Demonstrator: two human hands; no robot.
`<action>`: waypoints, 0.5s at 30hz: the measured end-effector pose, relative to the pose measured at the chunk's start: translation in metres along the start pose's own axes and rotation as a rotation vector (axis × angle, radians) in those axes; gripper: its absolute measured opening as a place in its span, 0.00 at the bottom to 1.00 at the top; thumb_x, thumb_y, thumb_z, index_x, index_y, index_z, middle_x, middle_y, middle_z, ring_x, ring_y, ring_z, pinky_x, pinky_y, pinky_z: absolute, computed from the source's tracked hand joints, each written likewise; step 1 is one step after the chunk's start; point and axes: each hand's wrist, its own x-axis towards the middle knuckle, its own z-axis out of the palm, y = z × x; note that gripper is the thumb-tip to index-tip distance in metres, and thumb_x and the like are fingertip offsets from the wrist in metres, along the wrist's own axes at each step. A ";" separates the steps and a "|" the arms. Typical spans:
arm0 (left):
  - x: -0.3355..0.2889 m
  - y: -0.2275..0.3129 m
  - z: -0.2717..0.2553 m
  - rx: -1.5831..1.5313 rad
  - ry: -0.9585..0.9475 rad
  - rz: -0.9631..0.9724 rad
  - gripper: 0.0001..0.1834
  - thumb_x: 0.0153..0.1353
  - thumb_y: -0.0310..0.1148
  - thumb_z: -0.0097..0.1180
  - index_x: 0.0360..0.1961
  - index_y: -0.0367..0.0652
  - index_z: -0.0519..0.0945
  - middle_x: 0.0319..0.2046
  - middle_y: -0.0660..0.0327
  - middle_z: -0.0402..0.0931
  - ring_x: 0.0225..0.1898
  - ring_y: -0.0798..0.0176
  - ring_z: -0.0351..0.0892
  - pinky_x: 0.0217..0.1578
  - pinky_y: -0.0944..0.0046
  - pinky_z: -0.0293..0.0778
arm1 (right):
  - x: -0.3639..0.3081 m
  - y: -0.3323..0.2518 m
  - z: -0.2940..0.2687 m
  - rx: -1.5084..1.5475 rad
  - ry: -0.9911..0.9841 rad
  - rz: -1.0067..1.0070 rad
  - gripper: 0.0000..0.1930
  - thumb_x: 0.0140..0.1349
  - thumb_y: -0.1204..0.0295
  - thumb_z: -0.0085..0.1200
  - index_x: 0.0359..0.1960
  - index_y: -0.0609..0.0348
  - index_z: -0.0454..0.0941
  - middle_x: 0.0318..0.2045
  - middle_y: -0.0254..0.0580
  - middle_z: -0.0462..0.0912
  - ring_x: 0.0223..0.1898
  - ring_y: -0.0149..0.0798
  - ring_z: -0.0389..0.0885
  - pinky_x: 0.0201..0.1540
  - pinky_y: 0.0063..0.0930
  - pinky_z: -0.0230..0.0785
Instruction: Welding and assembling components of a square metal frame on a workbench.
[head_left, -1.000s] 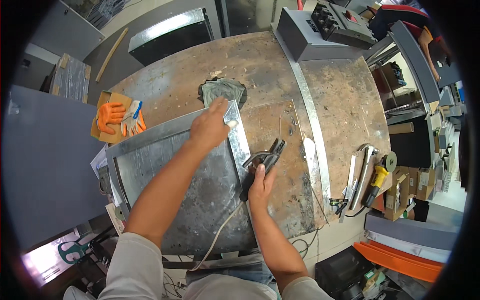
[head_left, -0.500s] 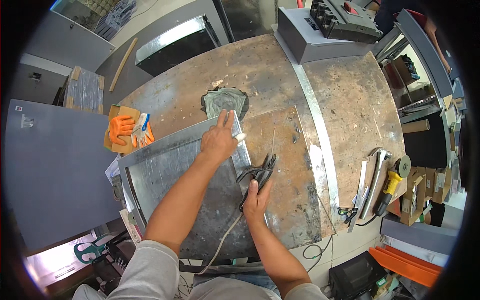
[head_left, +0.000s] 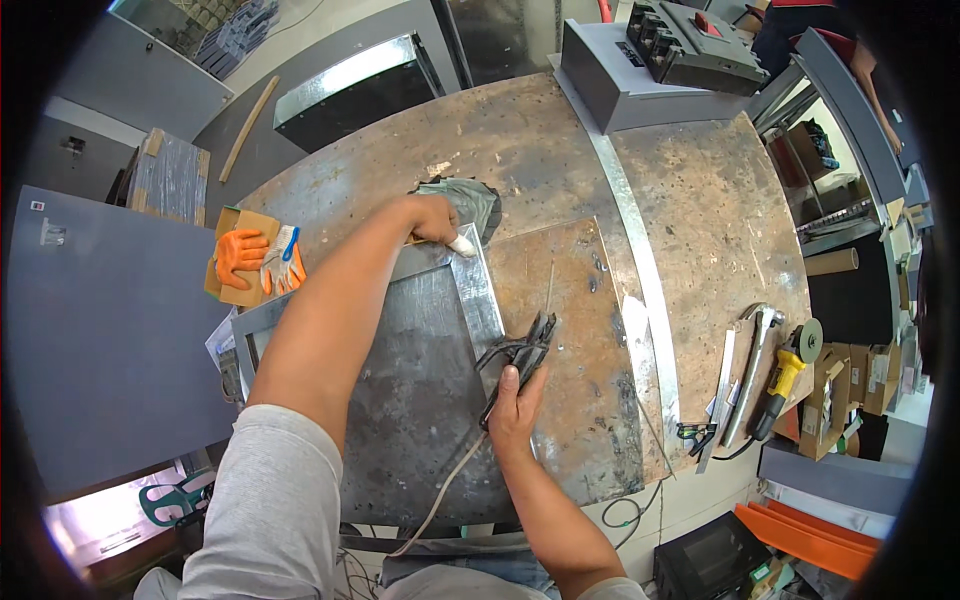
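My right hand (head_left: pixel 512 412) is wrapped round a black welding electrode holder (head_left: pixel 530 352) with a thin welding rod (head_left: pixel 550 287) clamped in it, pointing away from me. A pale cable trails from the holder toward me. My left hand (head_left: pixel 432 218) is curled at the far right corner of a flat metal frame (head_left: pixel 478 300), its white-covered thumb resting on the corner. Its other fingers are partly hidden, seemingly bent over the far edge. The frame lies over a dark metal plate (head_left: pixel 410 385). Just beyond the left hand lies a crumpled grey-green cloth (head_left: pixel 478 205).
On the worn workbench (head_left: pixel 690 220), an angle grinder (head_left: pixel 785 380) and a hammer-like tool (head_left: pixel 755 345) lie at right. Orange gloves (head_left: pixel 240 262) rest on a cardboard box at left. A grey metal box (head_left: pixel 640 90) carrying a circuit breaker (head_left: pixel 690 45) stands at the far right.
My left hand has gone from fingers stretched along the corner to curled at its far edge, with the forearm swung left. The electrode holder has barely moved.
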 end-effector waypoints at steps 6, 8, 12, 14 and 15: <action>0.010 0.009 -0.015 0.245 -0.305 0.019 0.54 0.39 0.78 0.61 0.53 0.40 0.81 0.56 0.48 0.76 0.58 0.48 0.74 0.55 0.53 0.69 | 0.000 -0.005 0.005 0.050 0.008 -0.063 0.22 0.70 0.59 0.48 0.52 0.70 0.67 0.41 0.58 0.78 0.42 0.52 0.76 0.47 0.41 0.67; 0.004 0.008 -0.016 0.240 -0.288 0.090 0.54 0.39 0.79 0.59 0.54 0.40 0.80 0.57 0.48 0.74 0.59 0.47 0.72 0.57 0.53 0.68 | -0.002 -0.005 0.008 0.057 0.021 -0.078 0.22 0.70 0.59 0.48 0.51 0.69 0.67 0.41 0.56 0.78 0.41 0.51 0.76 0.47 0.40 0.67; 0.000 0.004 -0.017 0.199 -0.278 0.094 0.54 0.39 0.79 0.59 0.54 0.40 0.80 0.57 0.47 0.74 0.61 0.47 0.71 0.58 0.53 0.67 | -0.007 0.000 0.010 -0.006 -0.019 -0.019 0.27 0.72 0.59 0.45 0.62 0.70 0.63 0.51 0.49 0.74 0.50 0.43 0.73 0.56 0.35 0.63; 0.003 0.000 -0.016 0.195 -0.268 0.133 0.55 0.39 0.79 0.58 0.54 0.40 0.80 0.58 0.47 0.74 0.61 0.46 0.71 0.58 0.52 0.67 | -0.008 0.002 0.011 -0.028 -0.014 -0.005 0.27 0.72 0.59 0.45 0.62 0.70 0.62 0.53 0.49 0.74 0.51 0.43 0.72 0.57 0.34 0.62; 0.006 -0.002 -0.014 0.194 -0.264 0.138 0.55 0.39 0.79 0.58 0.54 0.40 0.80 0.58 0.47 0.74 0.61 0.46 0.71 0.58 0.52 0.67 | -0.007 0.003 0.012 -0.022 -0.005 -0.017 0.25 0.71 0.59 0.46 0.57 0.70 0.64 0.48 0.53 0.75 0.47 0.47 0.74 0.53 0.37 0.64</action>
